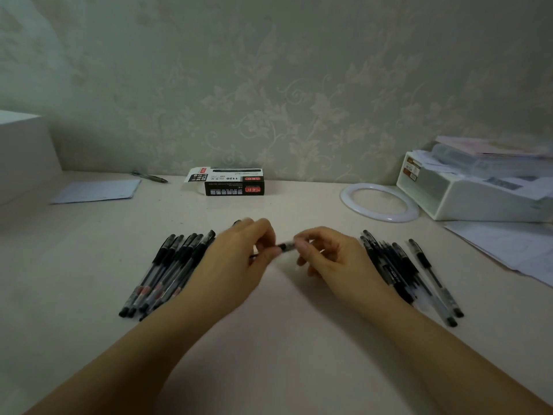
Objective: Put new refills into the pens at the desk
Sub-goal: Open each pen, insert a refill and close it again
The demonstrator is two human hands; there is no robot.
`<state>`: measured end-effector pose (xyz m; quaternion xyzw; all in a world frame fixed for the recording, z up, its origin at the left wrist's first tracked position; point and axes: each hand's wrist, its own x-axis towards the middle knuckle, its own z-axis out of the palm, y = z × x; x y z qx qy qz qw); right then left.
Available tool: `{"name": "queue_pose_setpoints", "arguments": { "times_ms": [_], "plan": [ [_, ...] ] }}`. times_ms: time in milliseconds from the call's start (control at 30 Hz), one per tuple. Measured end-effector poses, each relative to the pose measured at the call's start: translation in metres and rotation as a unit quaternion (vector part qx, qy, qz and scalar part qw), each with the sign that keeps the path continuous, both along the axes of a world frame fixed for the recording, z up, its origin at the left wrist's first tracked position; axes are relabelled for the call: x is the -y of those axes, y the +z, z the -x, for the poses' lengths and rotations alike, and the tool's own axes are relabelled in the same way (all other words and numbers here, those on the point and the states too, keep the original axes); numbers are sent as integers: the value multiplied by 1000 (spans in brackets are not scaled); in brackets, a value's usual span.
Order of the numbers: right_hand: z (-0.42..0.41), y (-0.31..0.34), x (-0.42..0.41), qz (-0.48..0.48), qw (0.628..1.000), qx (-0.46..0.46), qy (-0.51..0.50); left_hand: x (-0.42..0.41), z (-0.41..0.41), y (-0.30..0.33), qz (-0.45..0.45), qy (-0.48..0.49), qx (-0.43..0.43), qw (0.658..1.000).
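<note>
Both hands meet over the middle of the desk on one black pen [285,246], held level between them. My left hand [239,259] grips its left end with curled fingers. My right hand [326,256] pinches its right part between thumb and fingers. The pen is blurred and mostly hidden by the fingers. A row of several black pens [167,271] lies on the desk to the left of my left hand. Another bunch of several black pens [410,274] lies to the right of my right hand. A black-and-white refill box [230,182] stands open at the back centre.
The pale desk [269,339] runs to a wallpapered wall. A white ring [378,202] and a white tray of papers [478,190] sit back right, with loose sheets [508,250] in front. A paper sheet [98,191] and a lone pen [149,176] lie back left.
</note>
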<state>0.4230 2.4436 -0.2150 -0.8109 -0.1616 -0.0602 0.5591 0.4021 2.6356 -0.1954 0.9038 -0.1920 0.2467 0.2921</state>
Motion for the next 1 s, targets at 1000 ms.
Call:
{"name": "queue_pose_setpoints", "arguments": {
  "times_ms": [1000],
  "plan": [
    [-2,15,37,297,917,104,-244,-18,-3,2,-55,147,-15,988]
  ]
}}
